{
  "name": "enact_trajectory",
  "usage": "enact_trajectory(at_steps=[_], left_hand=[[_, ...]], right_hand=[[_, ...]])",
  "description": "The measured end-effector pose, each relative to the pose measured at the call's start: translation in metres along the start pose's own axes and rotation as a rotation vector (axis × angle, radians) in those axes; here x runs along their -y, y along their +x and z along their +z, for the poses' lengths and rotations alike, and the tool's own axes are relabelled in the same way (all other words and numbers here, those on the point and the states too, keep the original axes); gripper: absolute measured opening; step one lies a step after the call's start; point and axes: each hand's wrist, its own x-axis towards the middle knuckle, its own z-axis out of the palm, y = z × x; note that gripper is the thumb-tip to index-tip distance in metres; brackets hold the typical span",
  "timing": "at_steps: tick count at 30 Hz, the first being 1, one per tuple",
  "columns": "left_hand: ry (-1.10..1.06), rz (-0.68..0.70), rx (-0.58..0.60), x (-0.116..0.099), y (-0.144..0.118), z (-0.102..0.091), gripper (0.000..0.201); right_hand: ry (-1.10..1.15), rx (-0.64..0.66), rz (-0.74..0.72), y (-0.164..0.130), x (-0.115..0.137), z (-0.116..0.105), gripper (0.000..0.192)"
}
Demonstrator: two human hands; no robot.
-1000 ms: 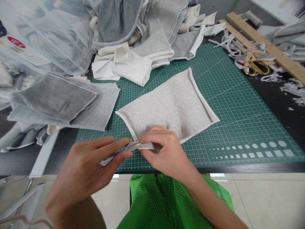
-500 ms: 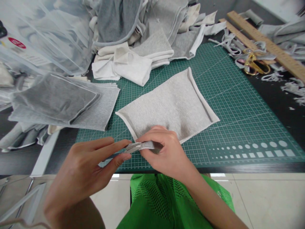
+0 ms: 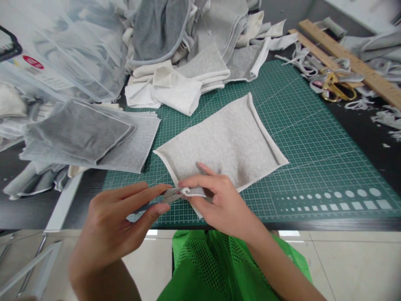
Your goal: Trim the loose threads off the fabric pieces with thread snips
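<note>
A light grey fabric piece (image 3: 225,142) with rolled white edges lies on the green cutting mat (image 3: 313,138). My right hand (image 3: 219,200) pinches its near corner, lifting the edge a little off the mat. My left hand (image 3: 119,221) holds a small metal snipper (image 3: 171,195) between thumb and fingers, its tip touching the pinched corner.
Stacked grey fabric pieces (image 3: 90,133) lie at the left, a heap of grey and white cloth (image 3: 188,54) at the back. Gold-handled scissors (image 3: 336,85), fabric scraps and a wooden ruler (image 3: 351,58) lie at the right. Clear plastic bags (image 3: 53,50) sit at the far left.
My right hand has rolled the corner of the fabric slightly and spread its fingers. The view has shifted a little; the left hand stays at the corner.
</note>
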Motion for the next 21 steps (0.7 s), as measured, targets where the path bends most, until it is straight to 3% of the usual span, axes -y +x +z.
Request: enact_trajectory(at_steps=[9,21], left_hand=[[-0.056,-0.111,-0.078,0.001,-0.011,0.002,0.022],[-0.045,-0.009,0.039,0.007,0.001,0.0,0.023]], right_hand=[[-0.07,-0.018,-0.016,0.0,-0.001,0.002,0.024],[-0.009,-0.002,-0.031,0.002,0.002,0.0,0.016]])
